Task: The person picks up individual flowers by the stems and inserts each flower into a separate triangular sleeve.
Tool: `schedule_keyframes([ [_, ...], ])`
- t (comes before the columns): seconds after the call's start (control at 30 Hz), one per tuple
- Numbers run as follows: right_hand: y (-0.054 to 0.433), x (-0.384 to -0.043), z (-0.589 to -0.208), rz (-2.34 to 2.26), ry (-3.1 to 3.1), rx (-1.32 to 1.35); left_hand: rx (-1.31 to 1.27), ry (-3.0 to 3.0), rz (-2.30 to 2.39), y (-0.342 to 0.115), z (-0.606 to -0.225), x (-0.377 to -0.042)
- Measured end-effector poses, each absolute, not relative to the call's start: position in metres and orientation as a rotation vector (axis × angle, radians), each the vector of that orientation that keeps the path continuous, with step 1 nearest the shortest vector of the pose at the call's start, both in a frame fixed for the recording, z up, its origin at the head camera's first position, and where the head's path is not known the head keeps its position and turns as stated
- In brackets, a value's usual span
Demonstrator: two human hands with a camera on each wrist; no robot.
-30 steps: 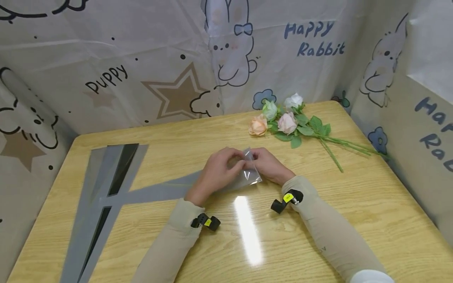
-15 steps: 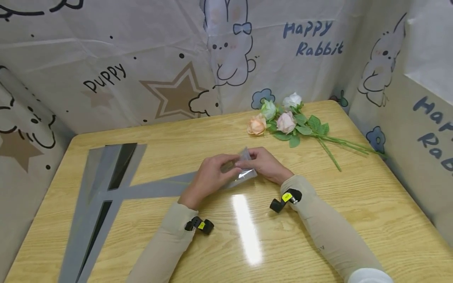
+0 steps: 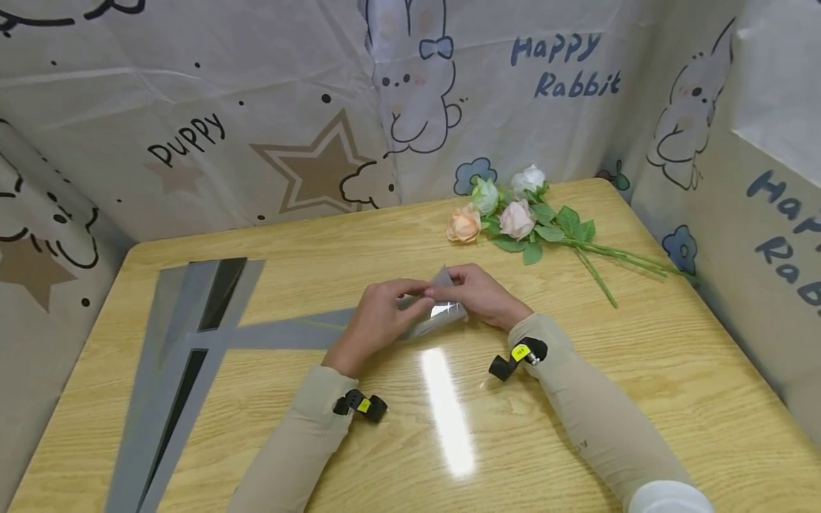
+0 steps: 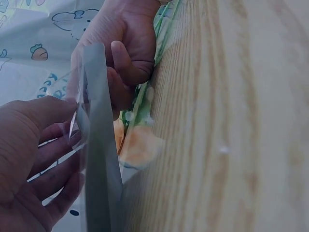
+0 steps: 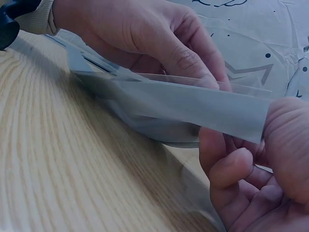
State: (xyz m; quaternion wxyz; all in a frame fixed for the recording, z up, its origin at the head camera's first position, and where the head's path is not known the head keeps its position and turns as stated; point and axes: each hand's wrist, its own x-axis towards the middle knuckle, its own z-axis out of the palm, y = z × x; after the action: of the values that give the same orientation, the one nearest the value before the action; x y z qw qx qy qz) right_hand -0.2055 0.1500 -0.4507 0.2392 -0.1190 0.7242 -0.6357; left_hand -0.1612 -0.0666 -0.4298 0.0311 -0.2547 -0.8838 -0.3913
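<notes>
A long, tapered clear plastic sleeve with grey edging lies across the middle of the table, its wide end raised between my hands. My left hand pinches the clear film between thumb and fingers; the left wrist view shows this film beside the upright grey strip. At the far corner my right hand grips the grey edge, thumb against it, other fingers curled below. Seen from the right wrist, the two layers of the sleeve stand apart, with the lower one bowed. Fingertips behind the film are partly hidden.
Several similar grey and black-looking sleeves lie fanned at the left, overlapping the narrow end of the held one. Artificial roses in peach, pink, green and white lie at the back right, stems reaching the table's right edge.
My left hand has shifted slightly left and down. The sleeve's wide end has tilted and curled over between the hands. My right hand keeps its hold almost in place.
</notes>
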Motion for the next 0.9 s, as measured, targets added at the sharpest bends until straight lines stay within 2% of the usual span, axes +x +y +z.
schedule_keyframes([
  [0.9,0.1580,-0.2070,-0.4430,-1.581,2.041,-0.202,-0.766,-2.602,-1.137,-0.0691,-0.4256,-0.1609],
])
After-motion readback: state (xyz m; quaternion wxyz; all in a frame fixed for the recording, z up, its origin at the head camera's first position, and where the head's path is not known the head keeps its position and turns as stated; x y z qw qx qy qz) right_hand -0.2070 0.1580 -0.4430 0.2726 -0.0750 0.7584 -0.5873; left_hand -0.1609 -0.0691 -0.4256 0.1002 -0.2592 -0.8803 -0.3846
